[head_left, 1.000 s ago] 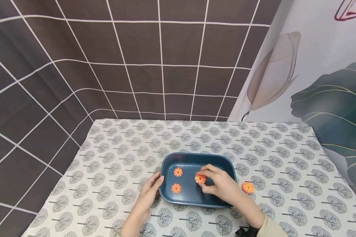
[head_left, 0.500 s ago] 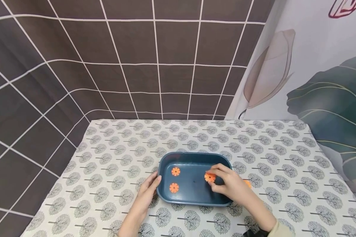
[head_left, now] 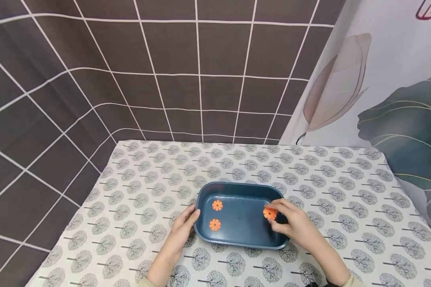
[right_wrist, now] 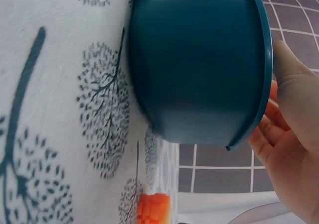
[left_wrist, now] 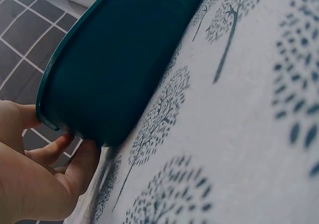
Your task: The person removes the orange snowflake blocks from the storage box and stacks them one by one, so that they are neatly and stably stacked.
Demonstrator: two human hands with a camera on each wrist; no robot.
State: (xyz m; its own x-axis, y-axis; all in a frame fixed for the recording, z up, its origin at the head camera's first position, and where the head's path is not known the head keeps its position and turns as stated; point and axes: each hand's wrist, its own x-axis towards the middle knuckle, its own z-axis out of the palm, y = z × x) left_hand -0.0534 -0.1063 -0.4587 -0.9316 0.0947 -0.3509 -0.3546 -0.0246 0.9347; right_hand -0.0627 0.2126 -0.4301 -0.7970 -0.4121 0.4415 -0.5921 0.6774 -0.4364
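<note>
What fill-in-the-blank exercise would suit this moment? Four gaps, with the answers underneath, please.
1. In the head view, the left hand holds the tray at its ____ end.
2. The right hand grips a notched piece coloured ____.
3. Untouched by either hand, ____ similar pieces show on the tray's floor.
4. The tablecloth is printed with ____.

Missing words: left; orange; two; trees.

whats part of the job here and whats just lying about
In the job: blue tray, two orange discs in it, held orange disc, probably orange pieces outside

Just around: tree-print cloth, gridded backdrop, leafy curtain, black cable
</note>
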